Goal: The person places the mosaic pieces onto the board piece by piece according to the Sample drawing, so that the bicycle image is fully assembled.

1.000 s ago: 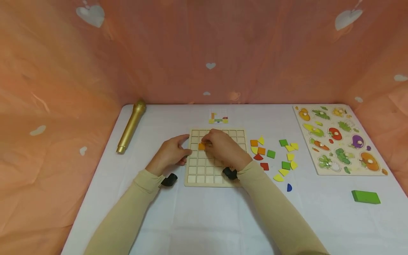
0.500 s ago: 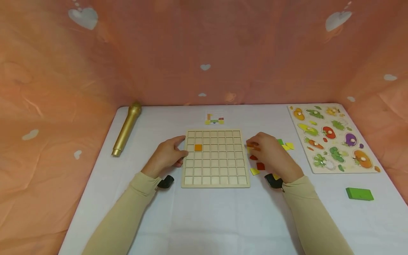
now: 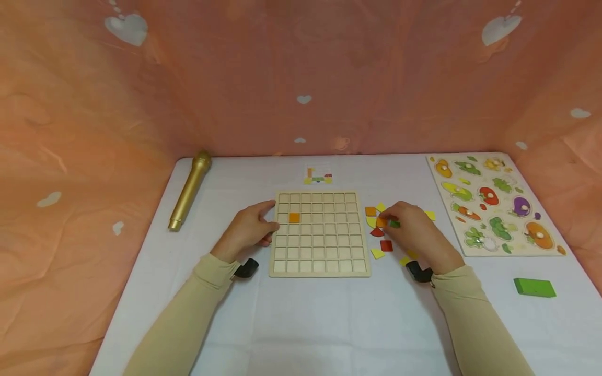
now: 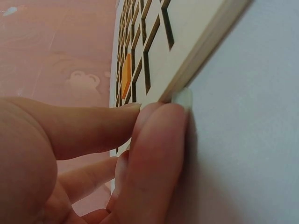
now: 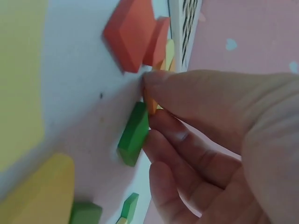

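A square wooden grid board point(image 3: 319, 241) lies in front of me, with one orange square tile point(image 3: 293, 218) in a cell on its left side. My left hand point(image 3: 242, 232) pinches the board's left edge between thumb and fingers, as the left wrist view shows. To the right of the board, my right hand point(image 3: 414, 230) has its thumb and fingertips on another orange tile point(image 5: 149, 99), pinching it among the loose pieces. A green tile point(image 5: 134, 133) sits right beside those fingertips, and red tiles point(image 5: 131, 35) lie just past the thumb. The hand hides some pieces from the head view.
Behind the board is a small pattern card point(image 3: 318, 175). A gold microphone point(image 3: 190, 193) lies at the left. At the right are a vegetable peg puzzle point(image 3: 498, 209) and a green block point(image 3: 534, 287). Yellow pieces point(image 3: 378, 253) are scattered near the right hand.
My right hand has left the orange tile on the board and moved right to the loose pieces, where it now pinches another orange tile. The left hand stays at the board's edge.
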### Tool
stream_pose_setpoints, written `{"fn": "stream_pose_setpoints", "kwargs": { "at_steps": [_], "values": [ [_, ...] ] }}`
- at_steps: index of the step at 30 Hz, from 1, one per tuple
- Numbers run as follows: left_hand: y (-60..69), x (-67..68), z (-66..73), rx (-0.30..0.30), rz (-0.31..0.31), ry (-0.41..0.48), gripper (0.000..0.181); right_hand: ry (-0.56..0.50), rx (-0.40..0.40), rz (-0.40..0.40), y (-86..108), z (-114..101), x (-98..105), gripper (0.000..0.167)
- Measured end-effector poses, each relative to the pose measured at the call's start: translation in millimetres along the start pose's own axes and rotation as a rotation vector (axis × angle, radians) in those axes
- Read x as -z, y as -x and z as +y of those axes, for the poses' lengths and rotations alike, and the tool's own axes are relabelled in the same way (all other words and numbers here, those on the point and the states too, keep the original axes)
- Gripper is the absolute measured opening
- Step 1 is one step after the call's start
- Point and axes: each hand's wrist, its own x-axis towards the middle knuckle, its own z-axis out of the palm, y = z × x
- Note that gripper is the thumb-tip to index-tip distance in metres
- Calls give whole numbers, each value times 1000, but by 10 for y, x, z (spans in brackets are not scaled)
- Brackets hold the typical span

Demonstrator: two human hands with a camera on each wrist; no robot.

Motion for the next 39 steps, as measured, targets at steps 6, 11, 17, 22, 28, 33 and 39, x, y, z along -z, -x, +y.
{"fn": "stream_pose_setpoints", "kwargs": {
  "at_steps": [6,11,17,22,28,33,39],
  "values": [
    [7,-6,24,0,-4,-15,75,8,-13,-7,-32,-21,-26,29],
    [-8,-24,3,1,-3,-16,75,4,-23,-20,-32,5,-42,29],
    [-7,-30,-9,7,0,-21,75,3,-19,-30,-18,1,-30,29],
    [1,-15,3,9,0,-10,75,7,-3,-24,-20,-14,-8,29],
    [4,-11,17,6,2,-13,75,16,1,-18,-18,-20,17,28],
    [-5,-21,19,5,-1,-11,75,29,19,-1,3,-39,32,28],
    [-7,-5,11,3,1,-24,76,24,41,9,-59,-227,-36,28]
  ]
}}
